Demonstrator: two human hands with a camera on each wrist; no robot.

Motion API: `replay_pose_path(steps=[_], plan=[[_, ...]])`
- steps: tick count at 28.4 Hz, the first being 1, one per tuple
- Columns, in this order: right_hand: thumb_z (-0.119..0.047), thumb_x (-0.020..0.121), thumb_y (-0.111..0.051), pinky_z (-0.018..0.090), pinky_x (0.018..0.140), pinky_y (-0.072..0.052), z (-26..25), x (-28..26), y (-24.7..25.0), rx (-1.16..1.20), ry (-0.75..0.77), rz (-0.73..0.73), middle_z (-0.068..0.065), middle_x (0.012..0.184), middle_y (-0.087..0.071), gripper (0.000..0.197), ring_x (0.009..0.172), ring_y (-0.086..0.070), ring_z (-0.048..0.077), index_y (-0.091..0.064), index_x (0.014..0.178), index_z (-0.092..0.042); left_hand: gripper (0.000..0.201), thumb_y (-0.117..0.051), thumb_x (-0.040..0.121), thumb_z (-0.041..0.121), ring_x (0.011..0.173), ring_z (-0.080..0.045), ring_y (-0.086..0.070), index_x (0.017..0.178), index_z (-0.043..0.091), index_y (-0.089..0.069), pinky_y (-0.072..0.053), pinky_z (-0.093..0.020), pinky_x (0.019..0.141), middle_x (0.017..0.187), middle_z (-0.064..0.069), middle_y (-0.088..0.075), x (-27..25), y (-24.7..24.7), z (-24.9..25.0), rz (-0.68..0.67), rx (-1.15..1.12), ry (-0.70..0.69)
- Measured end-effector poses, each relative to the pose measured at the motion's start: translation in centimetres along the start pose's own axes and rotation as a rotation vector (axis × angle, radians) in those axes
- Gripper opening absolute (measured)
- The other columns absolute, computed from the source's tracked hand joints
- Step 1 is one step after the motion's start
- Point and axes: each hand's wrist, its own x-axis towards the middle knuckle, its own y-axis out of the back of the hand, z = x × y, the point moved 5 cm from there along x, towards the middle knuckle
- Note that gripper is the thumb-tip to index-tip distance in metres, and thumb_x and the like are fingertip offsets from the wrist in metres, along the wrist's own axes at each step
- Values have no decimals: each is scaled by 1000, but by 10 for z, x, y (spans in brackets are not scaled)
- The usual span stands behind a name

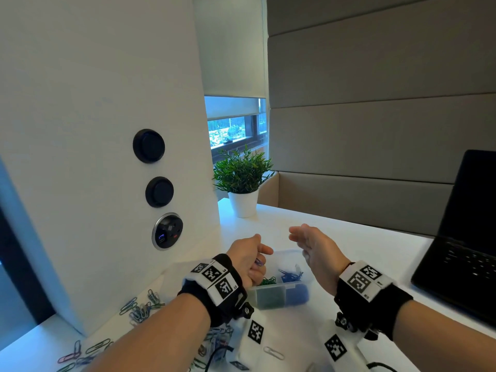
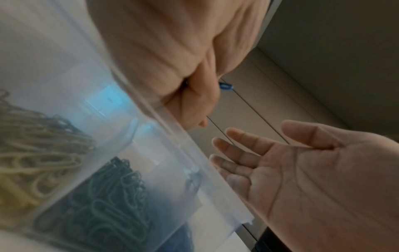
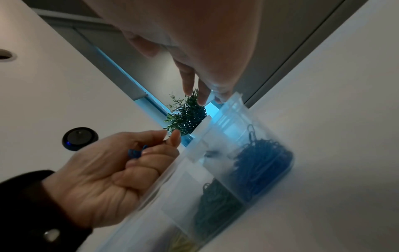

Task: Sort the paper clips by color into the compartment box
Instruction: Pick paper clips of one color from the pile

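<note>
A clear plastic compartment box (image 1: pixel 295 284) stands on the white table, holding green clips (image 1: pixel 268 281) and blue clips (image 1: pixel 290 276); the wrist views also show yellow clips (image 2: pixel 32 168). My left hand (image 1: pixel 249 260) hovers over the box's left end, fingers curled round a blue paper clip (image 3: pixel 135 153) whose end sticks out (image 2: pixel 226 85). My right hand (image 1: pixel 311 245) hangs open, fingers straight, above the box's far right side, holding nothing. Loose mixed clips (image 1: pixel 141 308) lie on the table to the left.
A white panel with round switches (image 1: pixel 149 146) and a socket (image 1: pixel 167 231) rises at the left. A potted plant (image 1: pixel 243 181) stands at the back. An open dark laptop (image 1: pixel 467 251) sits on the right. One silver clip (image 1: pixel 273 353) lies near the front.
</note>
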Motion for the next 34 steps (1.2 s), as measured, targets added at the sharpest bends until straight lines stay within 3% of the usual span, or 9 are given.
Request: replay_pose_path(steps=[3,7,10,12,14,17,21,27,34], plan=[[-16,103,-34,34,111,-26,-2,2,5,-20,35,-21,7,127,-56,33,120,-45,18,-52,130,-9,40,-34,104,40,40,-7,-22,96,6,-56,-19,-15,33,52,0,-33,2,-1,0,-11,-24,17],[10,91,-41,32,108,-38,-2,5,21,-402,121,75,6,128,-59,46,125,-51,20,-54,132,-7,41,-32,104,40,39,-8,-20,88,8,-52,-17,-13,34,52,0,-32,5,-6,4,-4,-23,-1],[5,93,-46,37,104,-46,14,7,28,-556,67,79,8,134,-57,44,121,-54,23,-53,135,-6,41,-30,104,39,41,-8,-20,85,9,-50,-16,-13,35,55,0,-31,7,-15,7,8,-11,-5],[1,97,-45,36,85,-57,25,9,28,-488,-23,41,12,132,-58,39,110,-58,26,-53,135,-4,38,-29,104,35,43,-8,-20,86,9,-49,-16,-15,36,57,0,-31,11,-24,9,13,-10,-5],[0,98,-45,35,76,-59,30,8,28,-374,-82,38,13,131,-58,38,107,-58,28,-53,135,-4,33,-28,102,29,45,-9,-22,86,8,-48,-18,-15,37,60,-2,-32,15,-33,10,26,-17,-14],[-2,98,-49,37,73,-60,34,9,33,-265,-126,59,12,127,-60,34,109,-60,30,-57,131,-7,32,-27,100,27,47,-10,-23,86,8,-47,-20,-16,38,63,-4,-34,19,-45,11,35,8,-34],[-5,98,-52,44,76,-61,41,10,37,-223,-137,61,12,120,-63,31,106,-63,31,-59,127,-10,44,-26,101,42,48,-11,-26,86,9,-49,-22,-17,41,68,-5,-37,22,-51,11,29,69,-64],[-7,98,-52,40,71,-62,40,6,39,-236,-141,56,10,117,-62,21,104,-63,30,-61,114,-19,63,-20,100,57,58,-16,-36,89,5,-54,-31,-25,52,66,-7,-43,20,-51,6,-85,-18,-87],[-16,100,-51,37,67,-60,42,0,39,-249,-168,49,11,102,-66,13,89,-67,26,-63,101,-12,71,-21,99,61,79,-24,-49,116,0,-54,-43,-32,70,105,-21,-58,19,-42,3,-175,-50,-64]])
